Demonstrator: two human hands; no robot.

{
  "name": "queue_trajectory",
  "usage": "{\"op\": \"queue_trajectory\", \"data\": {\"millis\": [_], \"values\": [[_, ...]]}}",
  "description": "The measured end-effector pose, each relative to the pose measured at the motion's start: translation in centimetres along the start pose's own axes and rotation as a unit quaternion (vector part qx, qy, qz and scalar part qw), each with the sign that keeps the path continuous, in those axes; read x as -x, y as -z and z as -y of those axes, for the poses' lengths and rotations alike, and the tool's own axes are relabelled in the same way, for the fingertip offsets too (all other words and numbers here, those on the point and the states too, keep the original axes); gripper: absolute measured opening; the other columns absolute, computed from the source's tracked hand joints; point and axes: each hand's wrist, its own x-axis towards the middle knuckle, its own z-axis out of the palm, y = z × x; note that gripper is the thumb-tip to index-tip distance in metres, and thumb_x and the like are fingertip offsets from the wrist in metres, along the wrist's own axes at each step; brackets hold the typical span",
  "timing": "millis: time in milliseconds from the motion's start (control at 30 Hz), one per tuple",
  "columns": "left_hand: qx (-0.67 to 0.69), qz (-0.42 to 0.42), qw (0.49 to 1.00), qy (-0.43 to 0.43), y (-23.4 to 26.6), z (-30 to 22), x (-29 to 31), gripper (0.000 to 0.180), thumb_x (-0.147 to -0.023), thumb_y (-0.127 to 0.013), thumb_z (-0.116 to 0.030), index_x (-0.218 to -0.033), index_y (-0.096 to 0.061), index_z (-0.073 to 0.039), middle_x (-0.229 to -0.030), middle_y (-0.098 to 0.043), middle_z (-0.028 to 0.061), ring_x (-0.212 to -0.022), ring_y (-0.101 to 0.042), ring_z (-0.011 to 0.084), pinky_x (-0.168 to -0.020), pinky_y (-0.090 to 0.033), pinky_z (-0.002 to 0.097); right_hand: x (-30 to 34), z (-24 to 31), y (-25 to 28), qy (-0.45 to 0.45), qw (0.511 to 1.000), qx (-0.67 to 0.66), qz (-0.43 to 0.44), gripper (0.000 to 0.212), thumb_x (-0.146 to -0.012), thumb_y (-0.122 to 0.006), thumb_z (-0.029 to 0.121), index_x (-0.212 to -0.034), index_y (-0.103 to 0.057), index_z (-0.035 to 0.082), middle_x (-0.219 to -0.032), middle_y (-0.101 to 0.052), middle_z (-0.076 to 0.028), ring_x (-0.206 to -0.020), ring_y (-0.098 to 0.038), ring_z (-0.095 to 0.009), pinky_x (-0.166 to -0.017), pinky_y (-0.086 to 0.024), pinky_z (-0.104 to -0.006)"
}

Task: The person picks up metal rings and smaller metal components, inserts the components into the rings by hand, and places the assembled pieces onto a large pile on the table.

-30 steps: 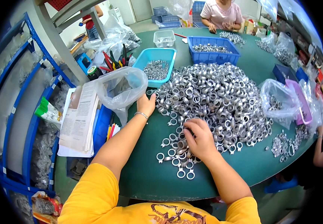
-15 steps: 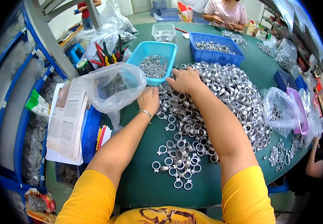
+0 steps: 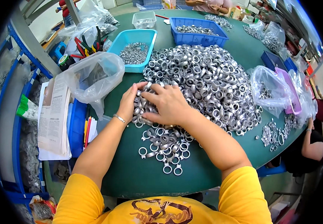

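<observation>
Both hands are close together left of the frame's centre. The left hand (image 3: 127,102) stands on edge with its palm turned inward; the right hand (image 3: 169,104) is spread and slightly curled opposite it. A cluster of metal rings (image 3: 138,107) lies between them, touched from both sides. Neither hand is closed in a fist; whether the fingertips meet cannot be told, as the right fingers hide the spot.

The main heap of rings (image 3: 217,86) fills the centre and right of centre on the green counter (image 3: 126,177), directly beyond the right hand. A looser scatter of rings (image 3: 165,147) lies below the hands, at lower centre.

A clear plastic bag (image 3: 81,87) with its mouth open sits left of the left hand (its lower contents are not distinguishable). Above the hands stands a turquoise tray (image 3: 133,68) of small metal parts; a blue bin (image 3: 200,40), also loaded, stands at upper centre.

Step in hand, in this inspector's judgement: drawing rings together into a handful. The next move would call for bringing the palms in evenly and low against the counter, so that outlying rings do not slip out.
</observation>
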Motion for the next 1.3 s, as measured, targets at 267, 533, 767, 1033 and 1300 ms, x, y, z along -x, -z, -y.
{"op": "queue_trajectory", "data": {"millis": [267, 533, 767, 1033, 1300], "values": [[-0.352, 0.167, 0.878, -0.277, -2.9, -2.4, 5.1, 0.055, -0.089, -0.038, -0.048, -0.119, -0.052, -0.004, -0.122, -0.051, 0.0128, -0.116, -0.043, 0.0283, -0.099, -0.029, 0.0388, 7.8, 2.1, 2.5, 0.017, 0.997, -0.073, -0.007, 0.055, -0.069, -0.066, 0.043, -0.117, -0.052, 0.02, -0.115, -0.048, -0.011, -0.096, -0.049, -0.034, -0.085, -0.035, -0.0483], [-0.455, 0.268, 0.772, -0.355, -6.1, -3.5, 9.6, 0.073, -0.076, -0.057, -0.052, -0.129, -0.039, -0.005, -0.128, -0.043, 0.0159, -0.116, -0.039, 0.0381, -0.099, -0.03, 0.0469, 13.5, 4.0, 4.3, -0.049, 0.997, -0.038, 0.046, 0.058, -0.069, -0.066, 0.044, -0.119, -0.052, 0.02, -0.128, -0.04, -0.009, -0.117, -0.031, -0.045, -0.094, -0.027, -0.0564], [-0.548, 0.331, 0.728, -0.246, -6.6, -4.9, 16.3, 0.086, -0.067, -0.062, -0.057, -0.131, -0.035, -0.007, -0.138, -0.03, 0.0141, -0.126, -0.027, 0.0368, -0.101, -0.018, 0.0534, 18.4, 7.3, 5.6, -0.079, 0.987, -0.053, 0.13, 0.081, -0.063, -0.065, 0.059, -0.13, -0.041, 0.019, -0.139, -0.028, -0.015, -0.124, -0.021, -0.047, -0.095, -0.019, -0.0622], [-0.635, 0.238, 0.679, -0.282, -6.7, -2.2, 15.1, 0.086, -0.07, -0.058, -0.057, -0.134, -0.031, -0.008, -0.142, -0.024, 0.0085, -0.13, -0.022, 0.0296, -0.102, -0.016, 0.0527, 16.4, 6.6, 3.3, -0.113, 0.991, 0.025, 0.07, 0.09, -0.062, -0.062, 0.061, -0.134, -0.033, 0.014, -0.139, -0.026, -0.014, -0.124, -0.023, -0.043, -0.099, -0.016, -0.0576], [-0.546, 0.145, 0.79, -0.239, -5.9, -4.2, 17.5, 0.061, -0.073, -0.068, -0.023, -0.127, -0.043, -0.008, -0.137, -0.035, 0.0121, -0.127, -0.032, 0.0297, -0.103, -0.017, 0.0476, 18.6, 8.2, 4.0, -0.184, 0.983, -0.016, 0.003, 0.067, -0.073, -0.065, 0.039, -0.129, -0.04, 0.012, -0.139, -0.031, -0.01, -0.127, -0.027, -0.035, -0.098, -0.019, -0.0566]]}}
